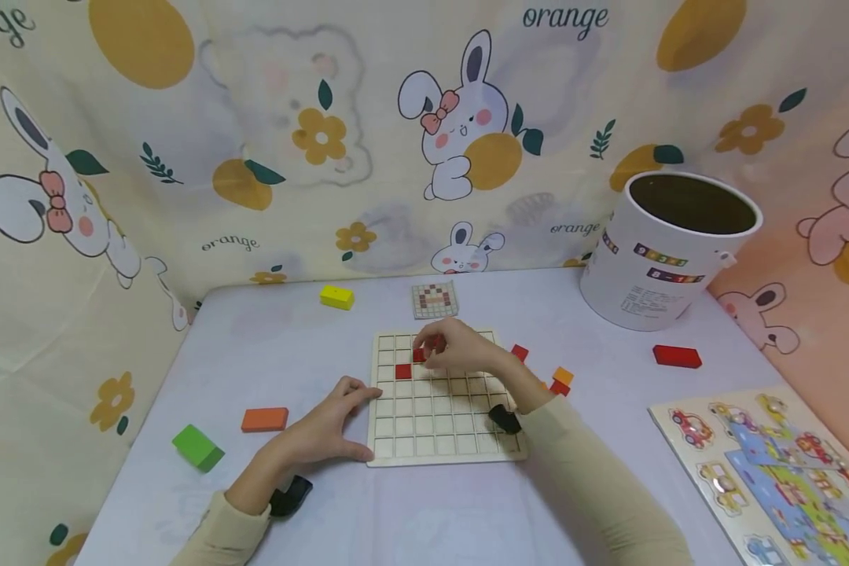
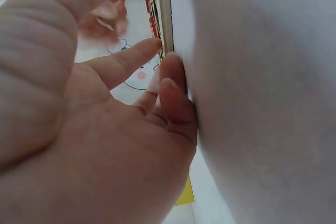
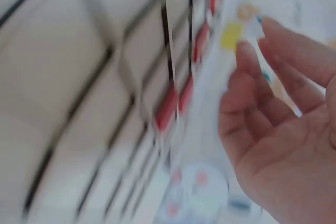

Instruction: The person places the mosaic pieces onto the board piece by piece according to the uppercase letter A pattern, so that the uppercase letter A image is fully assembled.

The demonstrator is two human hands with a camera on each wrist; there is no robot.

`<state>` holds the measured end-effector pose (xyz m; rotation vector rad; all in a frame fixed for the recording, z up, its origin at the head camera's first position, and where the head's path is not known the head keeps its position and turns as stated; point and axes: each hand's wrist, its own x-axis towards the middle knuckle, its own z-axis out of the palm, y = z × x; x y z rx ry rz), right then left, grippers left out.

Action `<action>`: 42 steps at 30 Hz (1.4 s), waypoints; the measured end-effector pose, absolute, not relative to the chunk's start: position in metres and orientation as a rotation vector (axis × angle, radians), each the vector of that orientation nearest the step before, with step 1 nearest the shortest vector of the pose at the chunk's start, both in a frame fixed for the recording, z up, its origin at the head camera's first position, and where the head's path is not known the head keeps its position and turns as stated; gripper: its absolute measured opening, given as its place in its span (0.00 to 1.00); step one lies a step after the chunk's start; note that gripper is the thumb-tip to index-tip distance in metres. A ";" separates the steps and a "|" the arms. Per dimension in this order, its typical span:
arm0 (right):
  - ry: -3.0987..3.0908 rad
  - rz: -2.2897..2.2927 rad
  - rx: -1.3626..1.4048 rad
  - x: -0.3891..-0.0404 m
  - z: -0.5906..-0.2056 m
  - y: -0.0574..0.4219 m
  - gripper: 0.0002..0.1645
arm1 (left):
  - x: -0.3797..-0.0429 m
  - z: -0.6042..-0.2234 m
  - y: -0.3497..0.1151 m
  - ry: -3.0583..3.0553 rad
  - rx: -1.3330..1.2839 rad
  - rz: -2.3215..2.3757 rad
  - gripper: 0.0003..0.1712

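Observation:
A pale wooden grid board lies on the table in the middle of the head view. Red squares sit in several of its upper cells; some also appear as red tiles in the right wrist view. My left hand touches the board's left edge with thumb and fingers spread along it. Over the upper cells is my right hand, partly covering the red squares there. In the right wrist view its fingers are loosely bent beside the board, with nothing visible between them.
Behind the board lies a small pattern card, with a yellow block to its left. An orange block and green block lie left. Rightward are loose red tiles, a red block, a white bucket and a picture puzzle.

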<state>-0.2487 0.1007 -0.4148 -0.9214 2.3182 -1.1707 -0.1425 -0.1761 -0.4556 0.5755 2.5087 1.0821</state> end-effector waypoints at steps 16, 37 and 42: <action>2.272 -1.148 -0.703 -0.167 -0.412 0.255 0.24 | -0.142 -0.458 -0.172 2.525 0.573 1.071 0.53; 2.402 -1.107 -0.694 -0.143 -0.436 0.260 0.16 | -0.142 -0.459 -0.174 2.558 0.568 1.038 0.53; 2.433 -1.041 -0.688 -0.141 -0.434 0.254 0.16 | -0.143 -0.459 -0.173 2.554 0.577 1.031 0.53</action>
